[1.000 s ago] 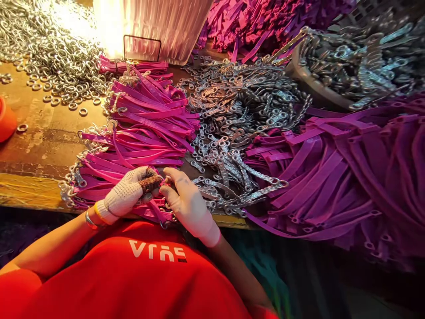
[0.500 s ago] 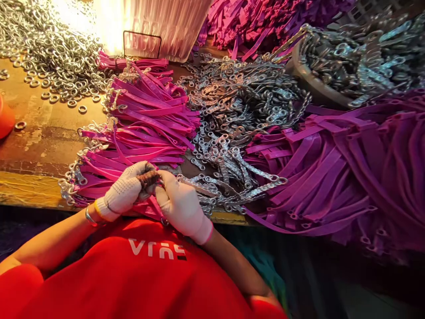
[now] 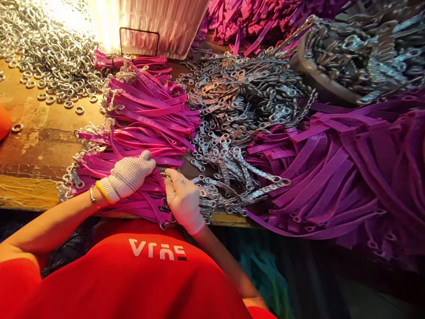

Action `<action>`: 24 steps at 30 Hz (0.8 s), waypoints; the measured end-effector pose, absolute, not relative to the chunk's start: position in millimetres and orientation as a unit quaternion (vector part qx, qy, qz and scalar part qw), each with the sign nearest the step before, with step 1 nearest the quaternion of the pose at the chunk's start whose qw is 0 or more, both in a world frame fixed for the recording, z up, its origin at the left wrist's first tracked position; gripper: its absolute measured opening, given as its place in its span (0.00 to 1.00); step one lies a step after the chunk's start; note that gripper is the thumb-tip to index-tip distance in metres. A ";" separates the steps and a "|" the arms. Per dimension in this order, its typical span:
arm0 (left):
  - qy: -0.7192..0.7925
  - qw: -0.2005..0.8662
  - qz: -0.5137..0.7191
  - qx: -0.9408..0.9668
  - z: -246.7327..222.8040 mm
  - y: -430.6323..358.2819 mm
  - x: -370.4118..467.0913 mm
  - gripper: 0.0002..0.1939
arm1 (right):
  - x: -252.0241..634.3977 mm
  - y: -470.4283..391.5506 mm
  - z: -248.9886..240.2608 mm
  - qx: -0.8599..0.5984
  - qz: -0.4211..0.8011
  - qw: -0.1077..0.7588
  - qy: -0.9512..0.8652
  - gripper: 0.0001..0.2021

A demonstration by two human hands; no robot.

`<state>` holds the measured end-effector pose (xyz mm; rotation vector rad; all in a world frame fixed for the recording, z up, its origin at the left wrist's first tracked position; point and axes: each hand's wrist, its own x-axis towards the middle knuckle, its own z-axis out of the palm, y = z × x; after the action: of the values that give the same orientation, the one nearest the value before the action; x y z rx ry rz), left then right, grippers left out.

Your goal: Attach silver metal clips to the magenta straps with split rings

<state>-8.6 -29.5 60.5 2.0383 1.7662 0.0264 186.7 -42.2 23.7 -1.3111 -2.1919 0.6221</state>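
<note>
My left hand [image 3: 134, 173], in a white dotted knit glove, is closed above the pink straps [image 3: 149, 115]. Its fingertips are turned away, so what it grips is hidden. Just to its right, my right hand [image 3: 184, 199], in a smooth white glove, pinches with thumb and forefinger. A small metal piece [image 3: 163, 174] shows at those fingertips, too small to name surely. Pink straps lie in bundles under and beyond both hands, with metal links [image 3: 78, 179] at their left ends. Right of my right hand lie loose twisted metal links [image 3: 229, 150].
Metal rings [image 3: 69, 75] are heaped at the back left, near an orange object [image 3: 4, 122]. A clear ribbed container [image 3: 156, 26] stands behind the straps. Purple straps [image 3: 325, 164] hang over the table edge at right. A tub [image 3: 318, 79] overflows with metal links.
My hands have moved apart. The dark brown ridged piece seen between them earlier no longer shows. My left hand has turned palm down over the pink straps.
</note>
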 end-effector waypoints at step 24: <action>0.524 0.509 0.228 0.644 60.5 -51.0 16.2 0.08 | 195.1 -46.6 62.0 -0.483 0.053 0.098 -0.868 0.14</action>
<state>16.2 -51.0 60.5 1.5519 1.2618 0.5496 195.1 -46.6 62.0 -1.4302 -2.5688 0.1573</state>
